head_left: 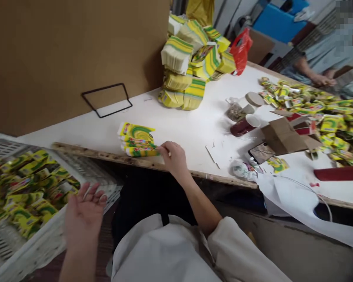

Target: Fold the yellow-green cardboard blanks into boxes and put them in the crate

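Note:
A small stack of flat yellow-and-green cartons (137,143) lies on the white table (182,129) near its front edge. My right hand (172,156) rests at the right end of that stack, fingers curled against the bottom cartons. My left hand (84,211) hovers palm up over the rim of a white plastic crate (32,250), fingers apart and holding nothing. The crate is full of folded yellow-and-green boxes (23,188).
A tall pile of bundled flat cartons (192,62) stands at the back of the table. A dark red cup (244,125), a torn cardboard box (282,135) and a heap of small packets (320,109) lie to the right. Another person's arm (314,76) rests at the far right.

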A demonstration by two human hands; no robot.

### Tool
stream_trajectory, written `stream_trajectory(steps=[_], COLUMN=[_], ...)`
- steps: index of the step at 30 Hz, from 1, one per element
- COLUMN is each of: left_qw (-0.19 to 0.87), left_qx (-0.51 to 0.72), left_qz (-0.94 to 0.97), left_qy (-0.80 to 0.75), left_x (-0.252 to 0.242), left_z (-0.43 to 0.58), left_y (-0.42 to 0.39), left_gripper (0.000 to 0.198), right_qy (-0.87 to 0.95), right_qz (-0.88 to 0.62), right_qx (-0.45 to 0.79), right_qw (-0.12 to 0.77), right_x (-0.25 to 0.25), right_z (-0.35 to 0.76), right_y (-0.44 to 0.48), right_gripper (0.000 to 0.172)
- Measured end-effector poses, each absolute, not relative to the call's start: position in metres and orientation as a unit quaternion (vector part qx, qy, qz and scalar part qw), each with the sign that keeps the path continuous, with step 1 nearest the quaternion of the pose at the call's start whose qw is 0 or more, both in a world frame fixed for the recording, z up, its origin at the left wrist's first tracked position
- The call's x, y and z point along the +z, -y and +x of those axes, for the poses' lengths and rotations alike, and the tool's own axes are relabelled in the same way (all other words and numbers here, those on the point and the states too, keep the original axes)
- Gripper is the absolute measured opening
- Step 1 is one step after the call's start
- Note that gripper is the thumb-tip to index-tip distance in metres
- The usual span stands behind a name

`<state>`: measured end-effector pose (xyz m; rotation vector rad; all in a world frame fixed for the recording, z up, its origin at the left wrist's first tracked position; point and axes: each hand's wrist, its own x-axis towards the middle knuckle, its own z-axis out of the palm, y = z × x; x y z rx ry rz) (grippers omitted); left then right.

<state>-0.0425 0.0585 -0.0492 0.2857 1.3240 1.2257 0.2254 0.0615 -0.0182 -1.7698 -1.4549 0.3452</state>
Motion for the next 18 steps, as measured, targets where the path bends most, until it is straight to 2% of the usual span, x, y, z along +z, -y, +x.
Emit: stream_trajectory(steps=[4, 7, 11, 15, 18], left_qw=[0.661, 0.675, 0.68, 0.681, 0.685], left_qx=[0.52, 0.514, 0.508, 0.495, 0.485], left_qz=[0.101, 0.121, 0.137, 0.141, 0.166], left_qy=[-0.531, -0.515, -0.51, -0.521, -0.519], left_x=[-0.051, -0.052, -0.056, -0.063, -0.067], left_z=[-0.034, -0.025, -0.024, -0.024, -0.019], left_y=[-0.06, -0.063, -0.066, -0.064, -0.061], left_gripper=[0.021, 0.027, 0.037, 0.043, 0.048], right_qy=[0.574, 0.589, 0.603, 0.605, 0.591], right_qz=[-0.712, -0.726, -0.738, -0.726, -0.708], right_qx=[0.113, 0.1, 0.116, 0.133, 0.143], right_qw=[0.388, 0.341, 0.279, 0.299, 0.359], right_x=[-0.016, -0.015, -0.017, -0.018, -0.016], right_z=[0.22, 0.212, 0.207, 0.211, 0.212], right_y=[-0.07, -0.084, -0.097, -0.102, -0.099], right_gripper=[0.008, 0.025, 0.026, 0.031, 0.03])
